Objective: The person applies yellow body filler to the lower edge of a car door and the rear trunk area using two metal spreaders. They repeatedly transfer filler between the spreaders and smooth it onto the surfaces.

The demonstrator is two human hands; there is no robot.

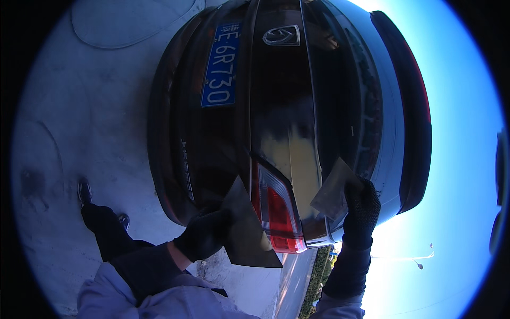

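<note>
The rear of a dark car (212,149) appears turned on its side. My left hand (204,234), in a black glove, is closed on the edge of a dark grey sheet (248,234), perhaps sandpaper. The sheet hangs in front of the red and clear tail light (279,212), covering part of it. My right hand (362,210), also black-gloved, grips a smaller grey-tan sheet (334,191) beside the rear window. Between the tail light and that window, the body panel carries a dull beige patch (292,154). Fingers behind both sheets are partly hidden.
A blue licence plate (220,66) and a metal emblem (281,35) sit on the car's rear. A spoiler (409,111) juts out at the right. A thin hose or cable (106,47) curves over the pale ground (101,106). A dark-trousered leg (109,228) shows at lower left.
</note>
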